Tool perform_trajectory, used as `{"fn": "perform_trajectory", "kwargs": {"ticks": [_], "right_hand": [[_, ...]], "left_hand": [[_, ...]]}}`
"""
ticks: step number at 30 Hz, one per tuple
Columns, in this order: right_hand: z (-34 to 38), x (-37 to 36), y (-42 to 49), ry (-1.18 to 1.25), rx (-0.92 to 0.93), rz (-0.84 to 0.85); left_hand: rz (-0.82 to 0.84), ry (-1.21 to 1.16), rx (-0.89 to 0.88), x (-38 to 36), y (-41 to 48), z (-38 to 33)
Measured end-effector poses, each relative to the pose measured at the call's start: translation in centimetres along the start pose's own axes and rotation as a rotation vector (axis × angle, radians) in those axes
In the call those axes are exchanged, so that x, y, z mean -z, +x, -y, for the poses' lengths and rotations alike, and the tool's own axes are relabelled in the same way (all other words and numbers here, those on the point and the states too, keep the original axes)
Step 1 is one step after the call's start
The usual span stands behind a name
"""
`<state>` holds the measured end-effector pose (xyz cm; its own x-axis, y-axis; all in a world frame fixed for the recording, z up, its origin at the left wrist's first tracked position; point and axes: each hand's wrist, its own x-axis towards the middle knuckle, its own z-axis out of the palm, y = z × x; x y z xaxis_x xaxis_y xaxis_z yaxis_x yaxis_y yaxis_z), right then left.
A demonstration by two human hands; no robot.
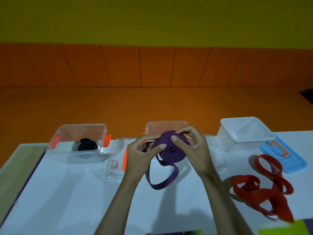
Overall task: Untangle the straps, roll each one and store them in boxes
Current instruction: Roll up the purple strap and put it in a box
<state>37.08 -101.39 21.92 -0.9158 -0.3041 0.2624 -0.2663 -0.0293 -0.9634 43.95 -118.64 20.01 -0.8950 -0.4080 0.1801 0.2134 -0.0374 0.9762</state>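
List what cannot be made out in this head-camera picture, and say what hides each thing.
1. Head view: inside of the middle box, hidden by the left hand, right hand and purple strap.
2. Head view: print on the lid label, too small to read.
3. Head view: dark object, cut off by the right edge.

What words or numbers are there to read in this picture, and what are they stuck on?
Small white sticker with a red border, on the clear plastic lid lying flat on the white table: some marks, too small and blurred to read.
Purple woven strap roll, held by the left hand and right hand: no writing.
Nothing else shows any text.
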Motion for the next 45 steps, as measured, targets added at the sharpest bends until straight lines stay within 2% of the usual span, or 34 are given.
{"fn": "perform_trajectory", "kwargs": {"ticks": [2, 4, 7, 11, 18, 23, 28, 30, 35, 41, 45], "right_hand": [[0.2, 0.6, 0.3, -0.034, -0.038, 0.035], [0.1, 1.0, 0.6, -0.085, -0.032, 0.001], [-0.1, 0.9, 0.3, -0.023, -0.023, -0.027], [-0.3, 0.8, -0.1, 0.006, -0.096, 0.081], [-1.0, 0.5, -0.2, 0.036, -0.023, -0.105], [-0.5, 0.4, -0.3, -0.041, -0.087, 0.048], [-0.5, 0.6, -0.2, 0.011, -0.016, -0.14], [-0.8, 1.2, -0.1, -0.009, -0.033, -0.101], [-0.5, 1.5, -0.3, -0.068, -0.099, 0.114], [-0.6, 0.6, -0.6, 0.016, -0.054, -0.047], [-0.9, 1.0, -0.3, -0.053, -0.064, 0.058]], "left_hand": [[-0.01, 0.019, -0.034, 0.1, 0.3, 0.0], [-0.004, 0.041, -0.043, 0.0, 0.2, 0.2], [-0.004, 0.011, 0.0, 0.0, -0.1, 0.3], [0.013, -0.008, 0.004, 0.2, 0.1, 0.2], [-0.022, 0.009, 0.028, 0.2, 0.1, 0.5], [0.015, 0.014, -0.004, -0.4, -0.1, 0.3], [-0.012, -0.024, 0.041, 0.1, -0.1, 0.6], [-0.008, 0.004, 0.036, 0.2, 0.1, 0.6], [0.049, 0.031, 0.027, -0.4, 0.1, 0.1], [0.149, 0.02, 0.069, -0.2, 0.2, 0.0], [0.121, 0.062, 0.039, -0.1, 0.4, -0.1]]}}
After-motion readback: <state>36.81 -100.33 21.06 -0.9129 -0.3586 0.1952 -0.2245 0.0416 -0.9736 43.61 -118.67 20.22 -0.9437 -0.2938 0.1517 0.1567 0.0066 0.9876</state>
